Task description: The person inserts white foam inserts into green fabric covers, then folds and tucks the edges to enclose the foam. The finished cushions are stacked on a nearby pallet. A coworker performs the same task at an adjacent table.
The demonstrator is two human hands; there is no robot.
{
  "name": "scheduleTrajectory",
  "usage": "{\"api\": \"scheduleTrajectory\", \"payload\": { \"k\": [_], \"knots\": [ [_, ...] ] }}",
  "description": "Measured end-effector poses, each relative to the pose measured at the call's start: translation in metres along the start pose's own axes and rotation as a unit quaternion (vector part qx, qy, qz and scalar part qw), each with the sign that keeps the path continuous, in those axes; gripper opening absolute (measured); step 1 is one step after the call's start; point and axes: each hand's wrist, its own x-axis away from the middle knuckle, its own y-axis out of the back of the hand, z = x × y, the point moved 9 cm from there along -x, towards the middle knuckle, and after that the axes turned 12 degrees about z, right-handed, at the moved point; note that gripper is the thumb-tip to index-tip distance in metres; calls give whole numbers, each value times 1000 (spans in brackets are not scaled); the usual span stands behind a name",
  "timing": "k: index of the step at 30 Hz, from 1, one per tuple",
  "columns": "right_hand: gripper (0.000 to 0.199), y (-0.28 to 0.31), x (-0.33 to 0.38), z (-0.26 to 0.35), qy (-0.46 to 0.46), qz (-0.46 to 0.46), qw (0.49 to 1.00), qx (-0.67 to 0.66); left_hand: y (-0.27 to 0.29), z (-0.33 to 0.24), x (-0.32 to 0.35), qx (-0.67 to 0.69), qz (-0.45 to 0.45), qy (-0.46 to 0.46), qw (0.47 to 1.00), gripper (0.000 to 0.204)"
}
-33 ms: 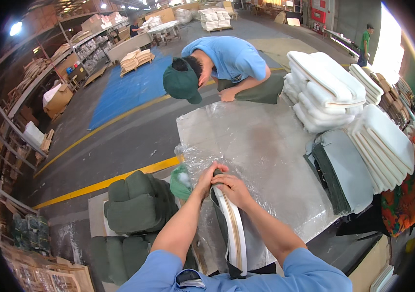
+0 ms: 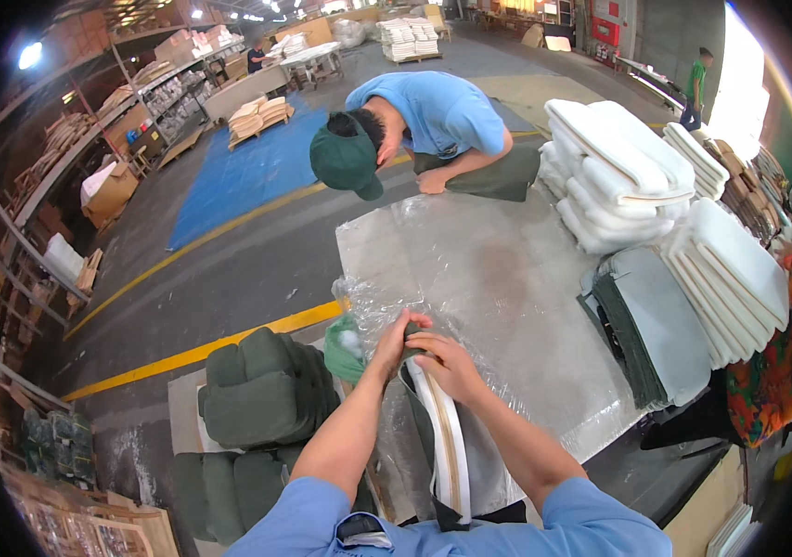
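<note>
A white foam cushion (image 2: 450, 446) in a dark green cover lies on edge at the near side of the table (image 2: 498, 278), which is covered with clear plastic film. My left hand (image 2: 394, 342) grips the green cover at the cushion's far end. My right hand (image 2: 447, 362) pinches the same end of the cushion, touching the left hand. Crumpled clear plastic (image 2: 368, 297) lies just beyond both hands.
A person in a blue shirt and green cap (image 2: 347, 156) bends over a green cushion (image 2: 489, 178) at the table's far edge. White cushions (image 2: 614, 158) are stacked at right, with grey-green ones (image 2: 646, 325). Covered green cushions (image 2: 261, 390) are piled on the floor at left.
</note>
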Motion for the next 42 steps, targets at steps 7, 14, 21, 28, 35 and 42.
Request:
{"api": "scheduleTrajectory", "payload": {
  "k": [7, 14, 21, 28, 35, 42],
  "knots": [
    [37, 38, 242, 18, -175, -269, 920, -224, 44, -18, 61, -68, -148, 28, 986, 38],
    [55, 24, 364, -3, -272, -340, 869, -237, 34, -11, 198, 84, -323, -24, 943, 20],
    [52, 59, 327, -13, -241, -379, 871, -201, 23, -8, 301, -78, -259, 8, 963, 27],
    [51, 75, 316, -36, -289, -248, 910, -162, 12, 18, 329, -5, -204, 57, 977, 30],
    [98, 19, 368, -86, -498, -86, 770, -390, 17, 108, 356, 184, -38, 378, 907, 50],
    [70, 96, 320, -25, -289, -225, 864, -346, 1, -7, 288, 128, -61, 82, 986, 42]
  ]
}}
